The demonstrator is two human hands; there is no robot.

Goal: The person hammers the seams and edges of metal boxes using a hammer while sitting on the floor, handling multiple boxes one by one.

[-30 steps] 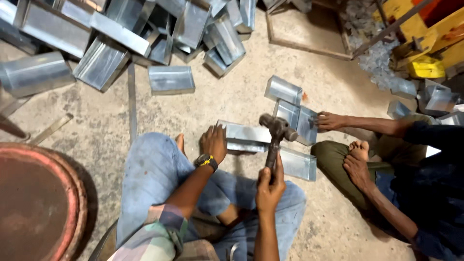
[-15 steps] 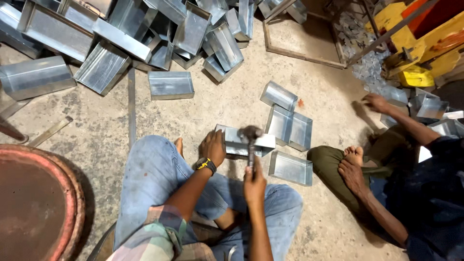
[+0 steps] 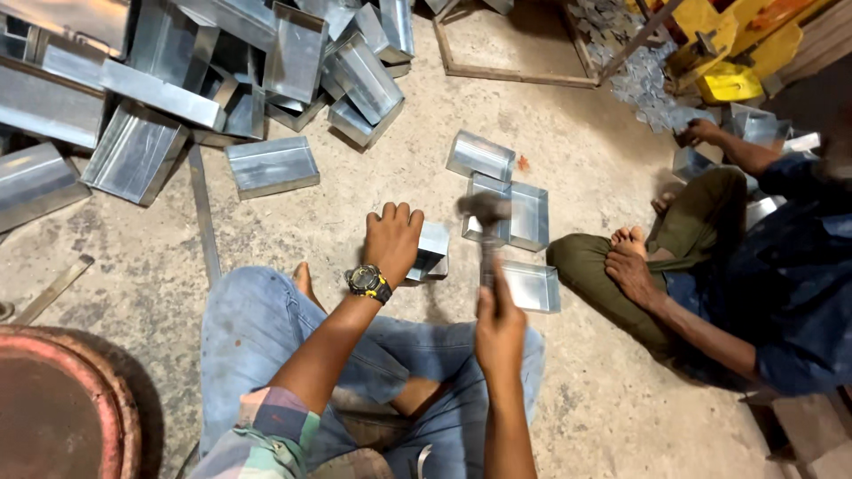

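Observation:
I sit cross-legged in blue jeans on a concrete floor. My left hand (image 3: 392,239), with a black and yellow watch on its wrist, presses down on a small sheet-metal tray (image 3: 431,251) standing on the floor. My right hand (image 3: 500,321) grips the handle of a hammer (image 3: 485,213), whose blurred head hangs raised just right of that tray. Several similar shiny metal trays (image 3: 529,215) lie on the floor behind and beside the hammer.
A big pile of metal trays (image 3: 222,80) fills the top left. A second person (image 3: 710,266) sits on the right, one hand reaching toward metal pieces (image 3: 754,124). A rusty round drum (image 3: 53,408) sits bottom left. A metal strip (image 3: 204,217) lies on the floor.
The metal piece under my left hand has gone from lying flat to standing on its edge. The hammer stays raised, now blurred. The other person's arm has reached farther toward the right.

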